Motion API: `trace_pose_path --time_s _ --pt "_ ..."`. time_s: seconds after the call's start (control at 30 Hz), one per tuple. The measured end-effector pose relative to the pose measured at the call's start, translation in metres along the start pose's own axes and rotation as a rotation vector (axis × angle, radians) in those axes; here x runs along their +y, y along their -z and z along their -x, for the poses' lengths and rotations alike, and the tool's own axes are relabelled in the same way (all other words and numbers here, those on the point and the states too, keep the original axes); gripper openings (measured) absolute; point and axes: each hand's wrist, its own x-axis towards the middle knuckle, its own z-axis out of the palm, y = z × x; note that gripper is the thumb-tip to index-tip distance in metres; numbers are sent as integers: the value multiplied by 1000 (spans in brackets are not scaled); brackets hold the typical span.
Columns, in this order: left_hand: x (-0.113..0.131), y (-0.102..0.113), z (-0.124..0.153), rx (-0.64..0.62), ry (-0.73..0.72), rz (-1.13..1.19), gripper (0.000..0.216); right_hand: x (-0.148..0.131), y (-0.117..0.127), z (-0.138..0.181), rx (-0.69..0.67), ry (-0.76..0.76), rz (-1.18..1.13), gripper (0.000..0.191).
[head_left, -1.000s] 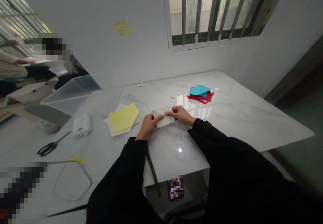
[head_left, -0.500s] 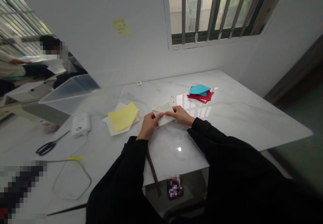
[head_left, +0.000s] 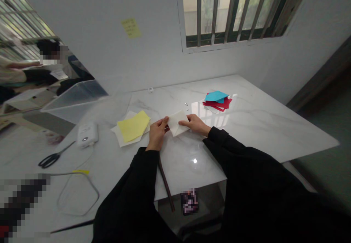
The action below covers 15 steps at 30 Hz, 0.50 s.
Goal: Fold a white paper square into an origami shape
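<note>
A folded piece of white paper [head_left: 177, 121], shaped like a small envelope with crease lines meeting near its lower edge, is held above the white marbled table. My left hand [head_left: 157, 133] pinches its left edge, thumb raised at the upper left corner and fingers curled behind. My right hand [head_left: 197, 124] grips the right side, with the thumb lying across the front of the paper. The fingers behind the paper are partly hidden. Left of my left hand, a yellow sheet [head_left: 134, 126] lies on white sheets. Beyond my right hand is a pile of folded blue paper [head_left: 216, 96] and red paper [head_left: 227, 104].
Black scissors [head_left: 51, 159], a white device [head_left: 87, 135] with a cable, and a clear plastic bin [head_left: 76, 97] are on the left. A brown stick [head_left: 166, 186] crosses the table's front edge. Tiny shiny pieces [head_left: 187, 106] lie behind the paper. Another person sits far left.
My left thumb has moved left and up from the middle of the white paper to its left edge, uncovering more of the front. My right hand keeps its hold.
</note>
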Motion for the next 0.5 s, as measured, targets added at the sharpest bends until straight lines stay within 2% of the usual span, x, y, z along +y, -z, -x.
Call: trace_pose_path --time_s 0.3,0.5 --pt "5 0 1 49 18 -22 49 4 -2 -3 -15 12 -13 30" --pt "5 -2 2 2 -78 -56 46 4 -1 -2 -26 -1 -10 30"
